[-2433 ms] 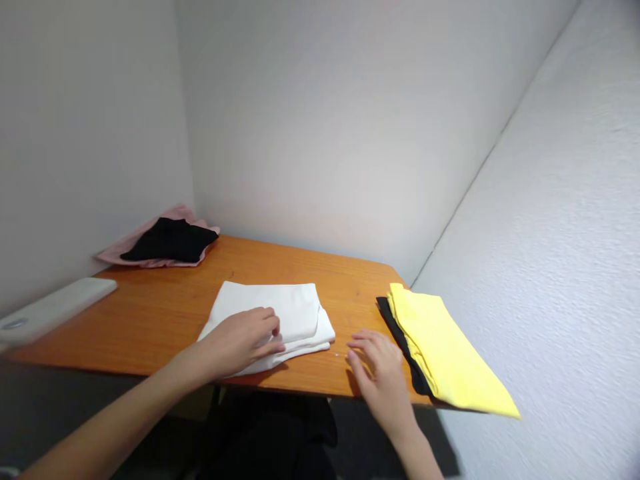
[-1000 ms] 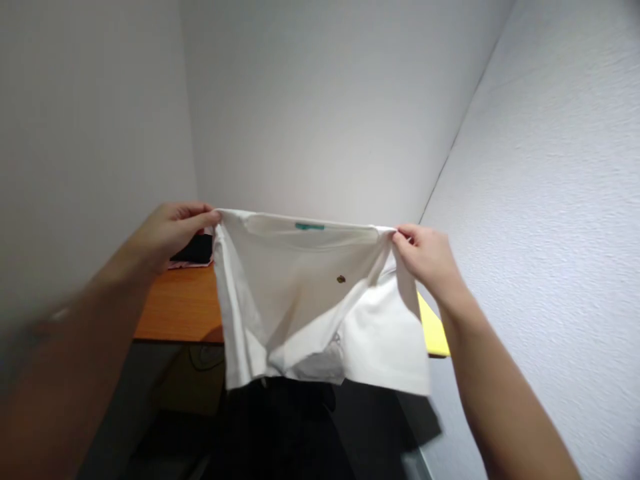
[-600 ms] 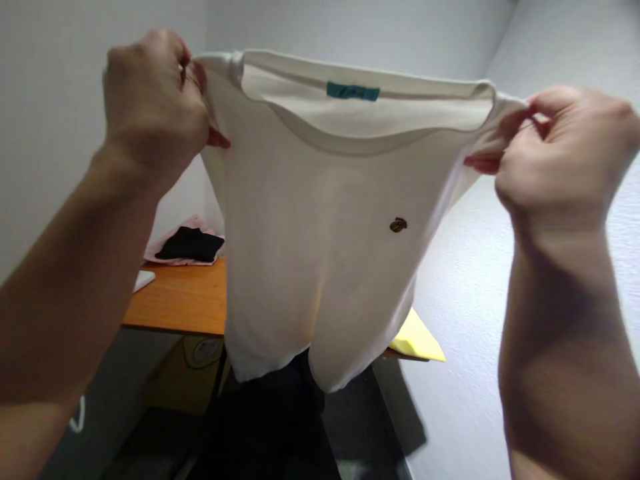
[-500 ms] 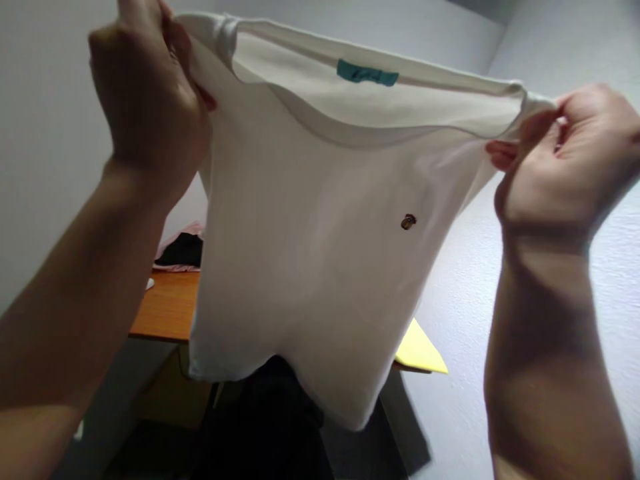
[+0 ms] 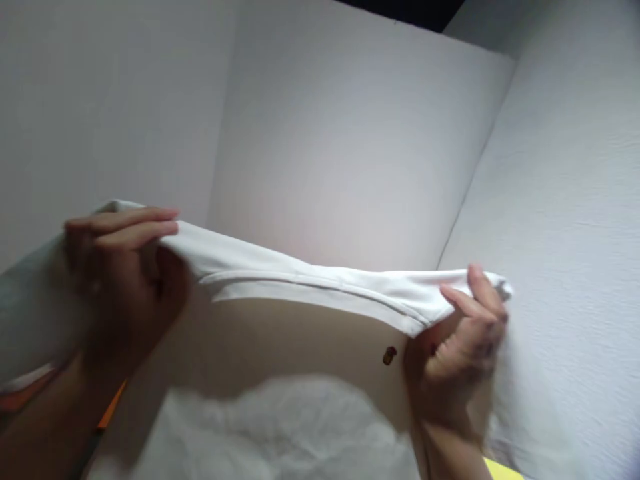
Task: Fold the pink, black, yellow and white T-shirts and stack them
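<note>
A white T-shirt (image 5: 280, 347) is stretched between my two hands. Its collar band and shoulder line run across the middle of the view, and the small dark emblem shows on its front near my right hand. My left hand (image 5: 130, 267) grips one shoulder, fingers laid over the top edge and thumb beneath. The other shoulder is pinched by my right hand (image 5: 465, 327). Motion blurs both hands and the lower cloth, part of which bulges up bright at the bottom.
Light walls (image 5: 350, 147) meet in a corner ahead and to the right. Slivers of orange-brown tabletop (image 5: 113, 403) show at the lower left. Part of something yellow (image 5: 503, 470) appears at the bottom right.
The shirt and both hands now sit lower in view, and more wall shows above. The fabric has swung, so the teal neck label is out of sight. Both hands keep hold.
</note>
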Tool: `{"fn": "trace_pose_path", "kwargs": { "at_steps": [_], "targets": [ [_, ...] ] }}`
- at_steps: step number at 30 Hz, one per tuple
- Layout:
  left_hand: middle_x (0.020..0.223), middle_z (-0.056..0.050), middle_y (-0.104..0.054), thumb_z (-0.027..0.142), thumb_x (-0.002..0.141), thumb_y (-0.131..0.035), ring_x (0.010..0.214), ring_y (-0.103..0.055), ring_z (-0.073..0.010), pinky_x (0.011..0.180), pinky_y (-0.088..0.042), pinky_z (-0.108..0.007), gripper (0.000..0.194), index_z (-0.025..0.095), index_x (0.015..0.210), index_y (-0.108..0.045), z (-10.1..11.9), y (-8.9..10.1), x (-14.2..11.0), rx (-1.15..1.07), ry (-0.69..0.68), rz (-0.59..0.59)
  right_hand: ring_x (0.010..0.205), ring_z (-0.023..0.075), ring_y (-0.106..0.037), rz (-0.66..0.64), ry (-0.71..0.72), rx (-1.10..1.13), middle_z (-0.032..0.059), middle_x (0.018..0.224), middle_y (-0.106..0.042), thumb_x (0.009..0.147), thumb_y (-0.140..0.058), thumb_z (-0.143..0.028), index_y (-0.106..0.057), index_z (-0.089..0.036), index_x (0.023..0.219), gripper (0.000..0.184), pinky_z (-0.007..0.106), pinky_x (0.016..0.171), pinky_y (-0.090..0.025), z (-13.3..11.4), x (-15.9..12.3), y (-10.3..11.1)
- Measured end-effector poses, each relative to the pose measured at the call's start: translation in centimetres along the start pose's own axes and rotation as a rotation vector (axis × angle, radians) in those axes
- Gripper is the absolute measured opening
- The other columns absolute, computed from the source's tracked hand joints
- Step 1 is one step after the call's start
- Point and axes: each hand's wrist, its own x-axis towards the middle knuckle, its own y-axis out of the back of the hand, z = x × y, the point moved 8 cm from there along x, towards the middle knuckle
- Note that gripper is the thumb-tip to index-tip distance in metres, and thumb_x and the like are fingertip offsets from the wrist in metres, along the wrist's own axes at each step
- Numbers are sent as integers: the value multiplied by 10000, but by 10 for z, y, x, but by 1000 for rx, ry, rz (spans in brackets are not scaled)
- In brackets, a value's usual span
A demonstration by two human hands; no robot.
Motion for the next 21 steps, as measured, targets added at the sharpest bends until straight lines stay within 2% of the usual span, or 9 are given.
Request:
{"fn": "trace_pose_path", "kwargs": {
  "at_steps": [1,3,5,7,9,11,15,18,21],
  "targets": [
    [1285,-54,-568,249,865,-544,1266,-462,-242,1154,-281,-470,318,238,1173,-465,-7,-26,-2,30,-51,-19,1372,303,-400,-71,-19,14,138,1469,-440,941,-416,-186,-529,-198,1199,282,617,1116,-305,16,-9,-32],
    [1232,-90,-614,234,900,-498,1224,-505,-231,1140,-317,-429,269,190,1165,-499,-28,-96,-7,80,-105,-157,1395,282,-363,-231,-63,22,141,1479,-423,948,-333,-163,-517,-170,1225,332,597,1148,-257,52,-30,-107],
    [1320,-140,-566,261,949,-393,1286,-462,-246,1133,-321,-408,349,137,1263,-482,-62,-178,-28,92,-54,-420,1418,273,-321,-518,-110,-11,168,1500,-389,942,-332,-164,-482,-120,1306,396,522,1171,-252,89,-65,-192],
    [1498,-171,-404,295,956,-348,1383,-367,-269,1151,-284,-414,485,101,1398,-397,-96,-251,-71,91,-7,-726,1448,268,-261,-869,-174,-78,195,1566,-260,942,-373,-197,-339,-69,1450,524,439,1170,-268,124,-119,-266],
    [1517,-187,-390,321,939,-352,1394,-370,-276,1156,-272,-410,543,68,1417,-403,-127,-299,-126,79,22,-954,1460,256,-236,-1200,-225,-130,209,1575,-231,959,-374,-220,-240,-43,1506,590,393,1168,-259,151,-185,-313],
    [1471,-191,-464,348,925,-346,1377,-410,-269,1156,-276,-392,558,48,1379,-470,-154,-322,-179,67,50,-1106,1454,263,-256,-1403,-250,-145,203,1558,-283,978,-365,-250,-277,-54,1505,569,400,1163,-256,168,-242,-334],
    [1465,-171,-481,414,934,-262,1396,-399,-262,1159,-276,-391,617,52,1366,-512,-197,-334,-256,67,135,-1317,1459,287,-238,-1561,-279,-150,175,1560,-295,1012,-325,-346,-361,-104,1487,534,451,1154,-251,186,-314,-345],
    [1478,-172,-459,450,940,-230,1392,-404,-274,1147,-291,-423,652,58,1390,-494,-216,-337,-280,80,186,-1409,1473,287,-192,-1621,-307,-171,151,1590,-223,1027,-263,-422,-307,-154,1521,564,471,1165,-211,198,-340,-349],
    [1499,-161,-438,472,948,-226,1379,-413,-277,1139,-292,-433,651,85,1411,-472,-225,-342,-286,103,182,-1443,1484,304,-130,-1642,-335,-198,112,1616,-142,1021,-200,-514,-244,-227,1546,600,513,1173,-157,211,-350,-355]
  ]
}}
